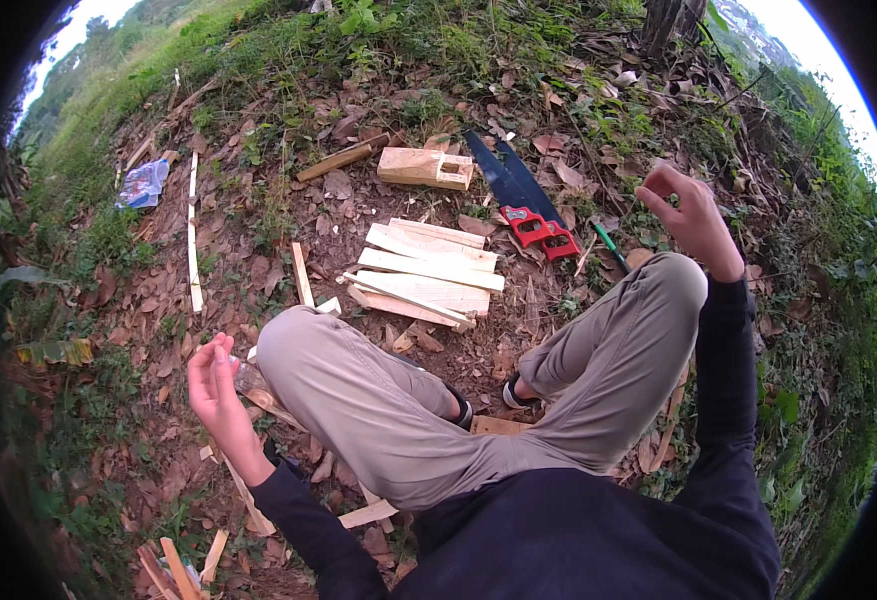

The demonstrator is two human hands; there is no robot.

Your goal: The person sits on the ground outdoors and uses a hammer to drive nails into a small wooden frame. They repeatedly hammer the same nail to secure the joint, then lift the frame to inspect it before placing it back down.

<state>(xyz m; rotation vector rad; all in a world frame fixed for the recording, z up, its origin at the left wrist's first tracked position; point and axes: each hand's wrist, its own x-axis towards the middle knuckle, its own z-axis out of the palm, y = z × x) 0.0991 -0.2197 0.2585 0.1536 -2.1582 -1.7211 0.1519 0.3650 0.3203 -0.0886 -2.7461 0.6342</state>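
My left hand (221,398) is raised beside my left knee, palm turned up, its fingers loosely bent with nothing seen in them. Over by my right knee, my right hand (691,215) hangs in the air, fingers curled but apart from the thumb, and also holds nothing. Between and beyond my knees lies a stack of pale wooden strips (429,265) on the ground. Behind it rests a wooden block (424,168) with a rectangular hole at one end. Two saws with red handles (541,232) and dark blades lie side by side, nearest my right hand, with a green pen-like stick (611,245) next to them.
A brown wooden stick (344,157) lies left of the block. Farther left are a long thin pale strip (195,235) and a clear plastic bag (144,185). Wood offcuts (181,570) sit at lower left. Dry leaves and grass cover the ground; a tree trunk (671,25) stands at far right.
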